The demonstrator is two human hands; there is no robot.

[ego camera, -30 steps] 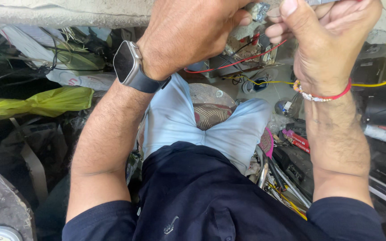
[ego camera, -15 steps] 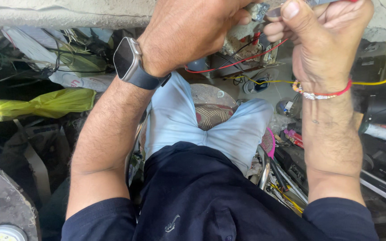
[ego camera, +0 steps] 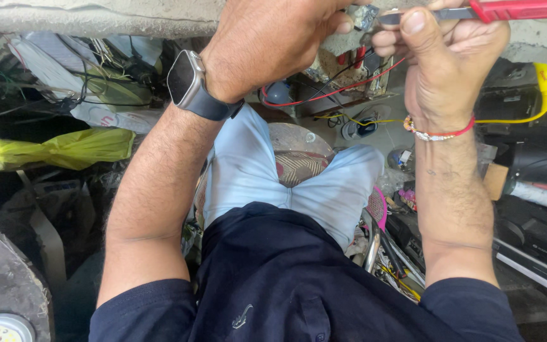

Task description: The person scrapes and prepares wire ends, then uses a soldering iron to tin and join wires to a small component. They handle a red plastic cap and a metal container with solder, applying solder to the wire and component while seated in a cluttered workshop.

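Cluttered workbench [ego camera: 96, 16]; red-handled tool [ego camera: 514, 9] now in view, right hand [ego camera: 451, 57] gripping it, left hand [ego camera: 267, 44] still pinching small part [ego camera: 363, 16].

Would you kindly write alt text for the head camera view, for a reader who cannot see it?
Seen from above, a seated person's right hand holds a red-handled tool to a small part pinched in the left hand, at a workbench edge. Red wires hang below; a watch is on the left wrist.
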